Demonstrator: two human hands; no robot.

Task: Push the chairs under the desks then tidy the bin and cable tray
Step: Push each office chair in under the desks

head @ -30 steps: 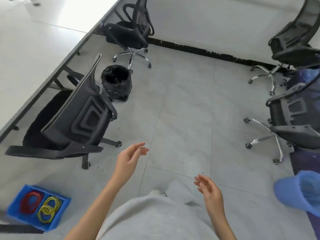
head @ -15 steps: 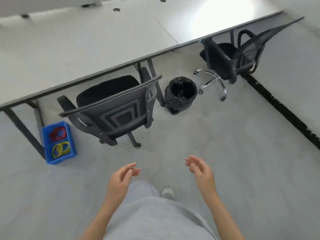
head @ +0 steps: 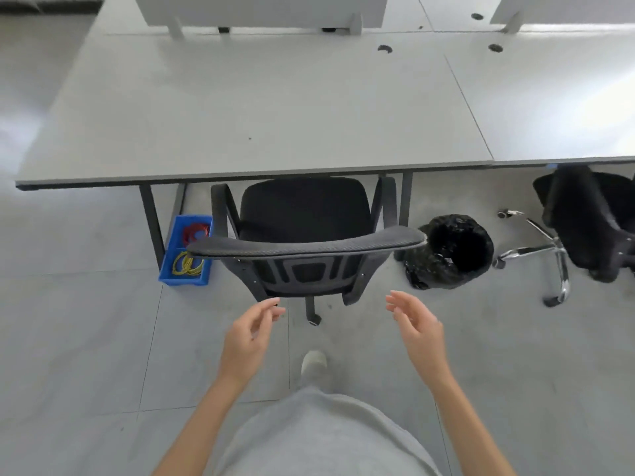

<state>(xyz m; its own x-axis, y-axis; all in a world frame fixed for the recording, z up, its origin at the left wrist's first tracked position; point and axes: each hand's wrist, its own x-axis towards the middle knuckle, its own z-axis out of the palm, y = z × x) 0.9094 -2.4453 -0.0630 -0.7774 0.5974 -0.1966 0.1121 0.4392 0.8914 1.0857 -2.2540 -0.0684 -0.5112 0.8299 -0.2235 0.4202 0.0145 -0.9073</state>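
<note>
In the head view, a black office chair [head: 304, 235] stands at the grey desk [head: 254, 108], seat partly beneath its front edge, backrest outside. Left hand [head: 249, 338] and right hand [head: 417, 329] hover just behind the backrest, fingers loosely spread, holding nothing. The black-lined bin [head: 450, 252] stands right of the chair; the blue cable tray [head: 185, 281] lies left. A second chair [head: 591, 218] stands far right.

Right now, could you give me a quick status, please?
Both hands, left and right, open, empty. Chair partly under desk, untouched. Bin beside it, apart.
</note>
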